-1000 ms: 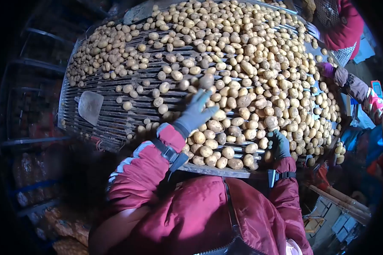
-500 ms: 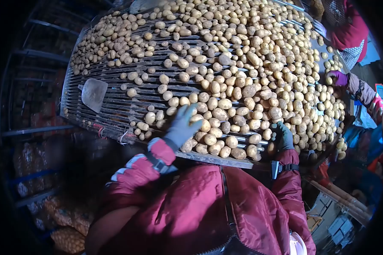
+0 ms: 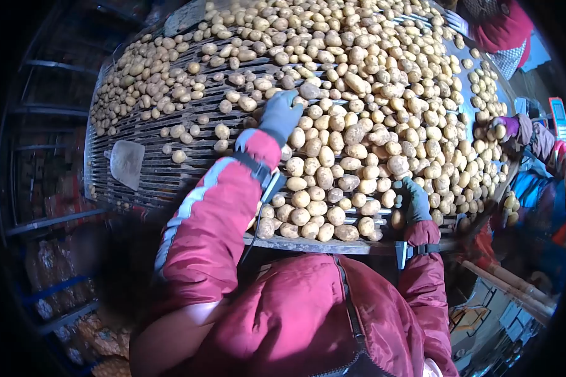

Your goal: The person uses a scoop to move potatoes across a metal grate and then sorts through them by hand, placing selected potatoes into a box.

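Note:
Many potatoes (image 3: 325, 156) lie spread over a slatted grading table (image 3: 154, 129). My left hand (image 3: 282, 117), in a grey glove, reaches out over the slats and touches potatoes at the left edge of the thick pile. Its fingers are bent forward and partly apart, with their tips partly hidden. Near the table's front edge, my right hand (image 3: 415, 200), gloved in grey-green, rests against the potatoes with its fingers apart. No potato is visibly gripped in either hand.
A flat grey scoop-like plate (image 3: 127, 162) lies on the slats at left. Across the right side, another person's purple-gloved hand (image 3: 504, 129) is at the potatoes. A second person in a red sleeve (image 3: 500, 28) stands at the far right. Filled net sacks (image 3: 100, 336) are at lower left.
My left hand has moved away from me, farther up the table, and its arm has stretched out. The right hand stays near the front edge. The view has shifted slightly.

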Available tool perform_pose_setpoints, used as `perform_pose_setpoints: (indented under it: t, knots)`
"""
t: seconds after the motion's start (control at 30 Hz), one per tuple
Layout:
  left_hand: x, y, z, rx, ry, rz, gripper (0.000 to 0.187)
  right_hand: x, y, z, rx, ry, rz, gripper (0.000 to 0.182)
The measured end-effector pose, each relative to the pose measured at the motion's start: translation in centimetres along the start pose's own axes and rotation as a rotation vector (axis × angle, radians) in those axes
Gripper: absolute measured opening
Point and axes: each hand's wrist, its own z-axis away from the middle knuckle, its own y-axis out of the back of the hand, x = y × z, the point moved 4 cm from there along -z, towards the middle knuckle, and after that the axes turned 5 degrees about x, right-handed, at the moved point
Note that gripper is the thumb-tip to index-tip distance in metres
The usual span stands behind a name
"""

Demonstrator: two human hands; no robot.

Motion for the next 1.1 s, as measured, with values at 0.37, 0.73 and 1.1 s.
perform_pose_setpoints:
  t: [0.37, 0.73, 1.1]
  knots:
    - [-2.0, -1.3, 0.0, -0.152, 0.24, 0.376, 0.043, 0.3, 0.3, -0.3, 0.011, 0.017, 0.005, 0.028]
    - [4.0, 4.3, 15.2, -0.536, 0.756, 1.538, 0.052, -0.2, -0.5, 0.5, 0.091, -0.011, -0.03, 0.025]
    - [-1.5, 8.1, 19.0, -0.373, 0.514, 1.154, 0.025, -0.4, -12.4, 9.5, -0.395, 0.387, 0.471, 0.029]
